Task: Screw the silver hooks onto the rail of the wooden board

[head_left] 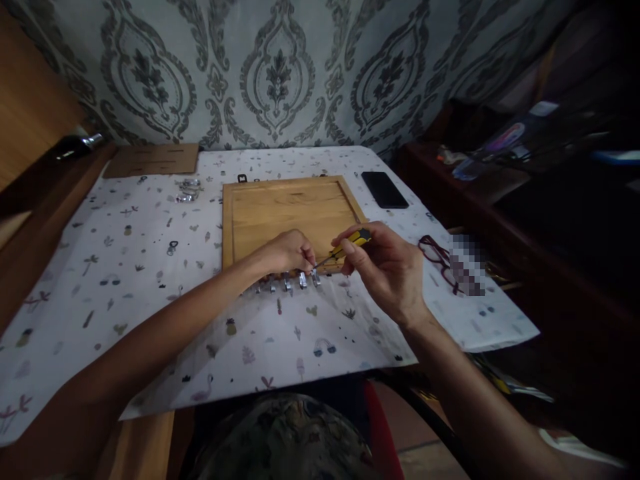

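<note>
A square wooden board (290,210) with a raised rim lies on a patterned cloth (150,300). Along its near edge sits a row of several small metal hooks (287,281). My left hand (287,252) rests on that near edge, fingers curled and pinched over the hooks. My right hand (385,267) grips a small screwdriver with a yellow and black handle (353,241). Its tip points left at the hook nearest my left fingertips.
A black phone (384,189) lies right of the board. Loose metal parts (187,190) and a flat cardboard piece (153,160) sit at the back left. Dark-red glasses (435,257) lie at the right. A dark cluttered shelf (525,173) stands beyond the table's right edge.
</note>
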The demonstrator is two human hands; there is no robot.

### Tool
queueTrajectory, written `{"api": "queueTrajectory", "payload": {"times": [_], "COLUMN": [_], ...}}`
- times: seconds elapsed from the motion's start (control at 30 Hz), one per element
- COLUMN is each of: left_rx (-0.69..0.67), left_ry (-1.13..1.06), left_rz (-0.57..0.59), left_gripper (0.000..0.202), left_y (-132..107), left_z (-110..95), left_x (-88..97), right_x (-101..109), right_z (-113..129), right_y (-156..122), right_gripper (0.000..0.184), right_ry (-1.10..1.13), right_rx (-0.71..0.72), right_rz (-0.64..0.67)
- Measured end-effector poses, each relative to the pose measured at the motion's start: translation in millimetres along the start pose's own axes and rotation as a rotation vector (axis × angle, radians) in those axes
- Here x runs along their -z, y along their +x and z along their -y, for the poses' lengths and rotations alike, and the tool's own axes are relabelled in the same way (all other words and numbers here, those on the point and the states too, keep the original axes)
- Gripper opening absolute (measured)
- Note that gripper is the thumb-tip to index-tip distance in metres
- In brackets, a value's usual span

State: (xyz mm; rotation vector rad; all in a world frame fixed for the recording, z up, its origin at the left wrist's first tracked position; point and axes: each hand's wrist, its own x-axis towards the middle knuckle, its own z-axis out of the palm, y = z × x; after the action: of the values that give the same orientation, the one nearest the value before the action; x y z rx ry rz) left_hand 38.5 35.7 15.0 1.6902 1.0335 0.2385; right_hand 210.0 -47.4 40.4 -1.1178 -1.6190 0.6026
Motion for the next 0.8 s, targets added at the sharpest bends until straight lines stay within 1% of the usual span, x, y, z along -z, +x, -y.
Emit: {"api": "queueTrajectory", "payload": {"times": [0.17, 0.33, 0.5, 0.8], "left_rx": [0.018, 0.021, -0.029, -0.103], "left_ry": [0.039, 0.058, 0.058, 0.026], "left_rz": [-0.009, -0.004, -0.020, -0.006], "left_gripper": [0.009, 0.008, 0.011, 0.009], "left_y": [-0.6, 2.5, 5.5, -1.5], "left_z": [-2.9, -0.4, 4.1, 7.8], "left_x": [1.2, -0.2, -2.9, -2.7], "right_x": [0.5, 1.5, 0.9, 2.3], "right_z": [-0.1, -0.5, -1.0, -2.1], "right_y": [-0.1, -0.6, -1.0, -1.4], "right_gripper": [0.034, 0.034, 0.035, 0.033], "right_ry": [0.007, 0.008, 0.035, 0.020], "right_rx": [-0.008, -0.018, -0.012, -0.015], "right_rz": [-0.004, -0.007, -0.005, -0.011]}}
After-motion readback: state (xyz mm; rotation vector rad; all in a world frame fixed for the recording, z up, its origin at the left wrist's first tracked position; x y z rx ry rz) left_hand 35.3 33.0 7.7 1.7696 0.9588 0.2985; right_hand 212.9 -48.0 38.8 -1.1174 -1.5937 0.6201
